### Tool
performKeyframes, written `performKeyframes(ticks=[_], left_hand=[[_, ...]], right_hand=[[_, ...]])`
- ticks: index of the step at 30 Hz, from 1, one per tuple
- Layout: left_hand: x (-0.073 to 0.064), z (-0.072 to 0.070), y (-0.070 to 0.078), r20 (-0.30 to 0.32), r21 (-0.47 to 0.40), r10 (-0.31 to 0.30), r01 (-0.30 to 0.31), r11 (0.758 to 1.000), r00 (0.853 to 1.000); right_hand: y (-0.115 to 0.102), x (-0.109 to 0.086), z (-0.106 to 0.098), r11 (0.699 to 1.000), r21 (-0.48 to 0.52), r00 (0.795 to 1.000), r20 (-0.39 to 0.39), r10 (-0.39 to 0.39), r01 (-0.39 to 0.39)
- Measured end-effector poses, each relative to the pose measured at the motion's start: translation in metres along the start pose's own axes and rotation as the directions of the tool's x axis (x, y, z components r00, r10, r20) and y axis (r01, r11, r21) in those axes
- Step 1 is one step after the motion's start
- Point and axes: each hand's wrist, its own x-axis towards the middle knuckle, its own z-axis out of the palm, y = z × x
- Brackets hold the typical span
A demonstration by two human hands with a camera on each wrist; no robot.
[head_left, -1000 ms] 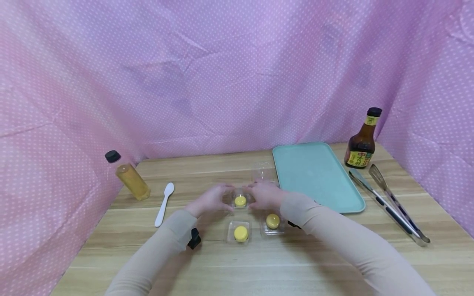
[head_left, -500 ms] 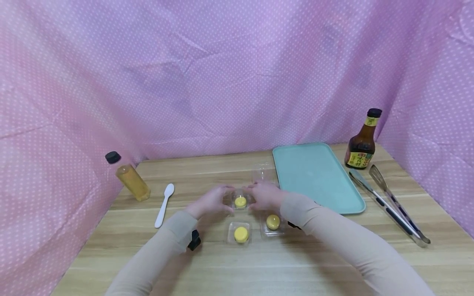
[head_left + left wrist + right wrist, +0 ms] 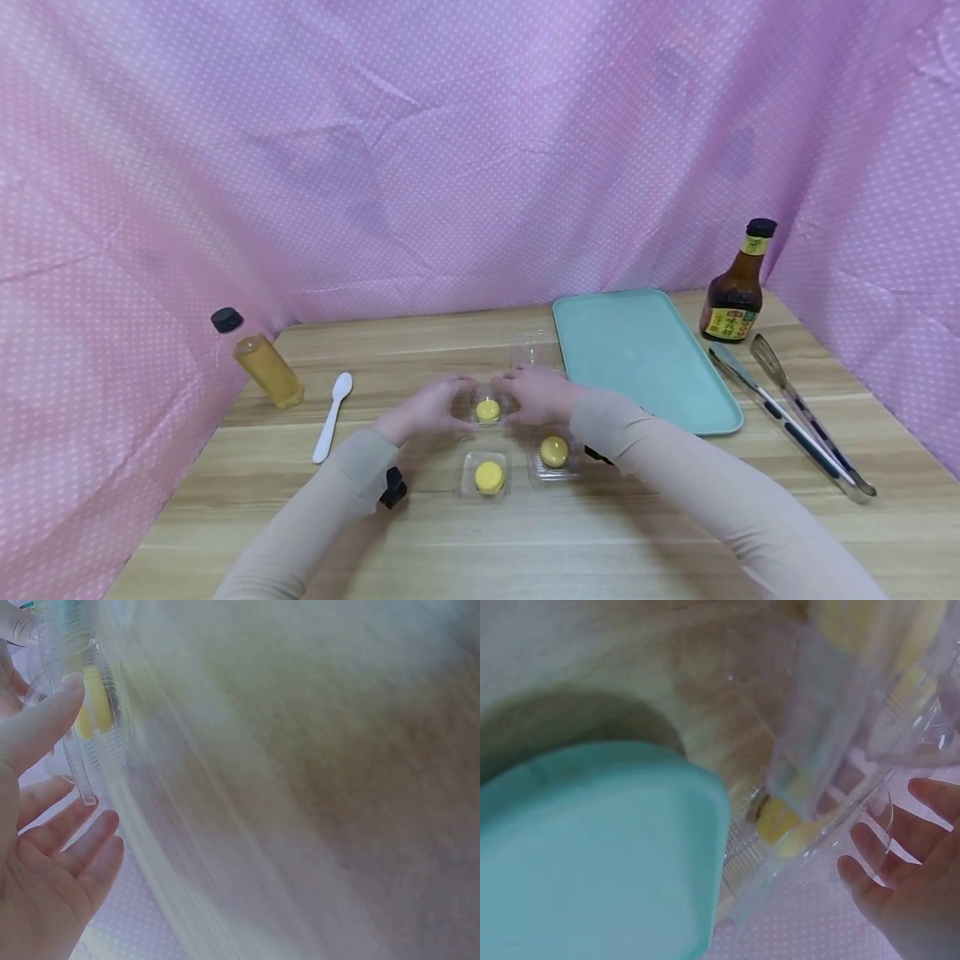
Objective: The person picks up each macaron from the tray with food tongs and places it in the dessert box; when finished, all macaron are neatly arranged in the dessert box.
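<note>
My left hand (image 3: pixel 429 408) and right hand (image 3: pixel 542 395) hold a small clear plastic box (image 3: pixel 477 395) from either side. Inside it is a round yellow cake (image 3: pixel 487 411). In the left wrist view the thumb (image 3: pixel 52 720) presses the box's face, with the other fingers along its edge. Spread fingers (image 3: pixel 904 832) of the right hand lie against the clear plastic in the right wrist view; its thumb is mostly out of sight. Nearer me stand two similar boxes, one in the middle with a yellow cake (image 3: pixel 489 477), one on the right with a browner cake (image 3: pixel 554 452).
A clear plastic piece (image 3: pixel 532 346) lies beyond my right hand, beside a pale green tray (image 3: pixel 637 358). To the right are a dark sauce bottle (image 3: pixel 733 287) and metal tongs (image 3: pixel 795 425). A white spoon (image 3: pixel 330 421) and an amber bottle (image 3: pixel 268 367) are on the left.
</note>
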Motion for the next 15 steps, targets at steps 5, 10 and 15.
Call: performKeyframes(ticks=[5,10,15], left_hand=[[0.0,0.001,-0.001,-0.002,0.03,-0.003,0.003,1.0,1.0],[-0.001,0.002,-0.001,-0.002,0.02,-0.011,0.011,1.0,1.0],[-0.001,0.002,-0.001,0.001,0.01,-0.008,0.008,1.0,1.0]], right_hand=[[0.002,-0.003,-0.004,1.0,0.009,0.999,-0.023,-0.023,0.023],[0.008,-0.009,-0.015,0.999,0.009,0.994,-0.093,-0.053,0.054],[0.023,-0.013,-0.023,0.998,0.007,0.98,-0.188,-0.061,0.063]])
